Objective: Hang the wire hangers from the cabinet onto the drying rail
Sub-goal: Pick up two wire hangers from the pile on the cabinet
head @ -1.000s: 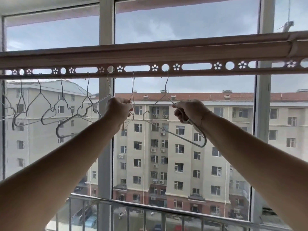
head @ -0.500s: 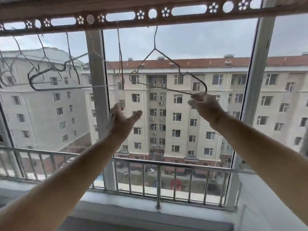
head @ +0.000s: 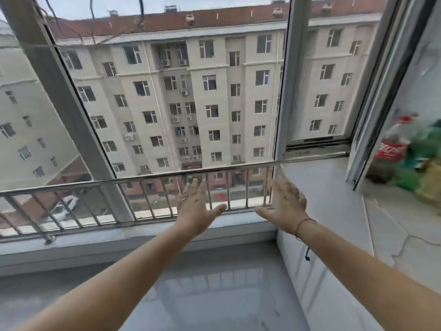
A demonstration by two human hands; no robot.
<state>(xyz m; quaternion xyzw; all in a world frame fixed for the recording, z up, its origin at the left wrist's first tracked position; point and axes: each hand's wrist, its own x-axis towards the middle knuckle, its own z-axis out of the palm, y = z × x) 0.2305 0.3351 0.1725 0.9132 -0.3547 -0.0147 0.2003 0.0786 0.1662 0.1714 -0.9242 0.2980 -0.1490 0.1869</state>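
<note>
The left hand [head: 196, 207] and right hand [head: 285, 206] were empty, fingers straight and spread. Hangers [head: 141, 10] hung well above them, a railing [head: 95, 182] just beyond.

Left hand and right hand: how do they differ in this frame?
The right hand has a thin cord at its wrist; the left hand has a bare wrist. The left hand is seen against the bars of the railing; the right hand is at the railing's right end, partly against the white ledge. Shared: both are open and flat, backs up, holding nothing.
</note>
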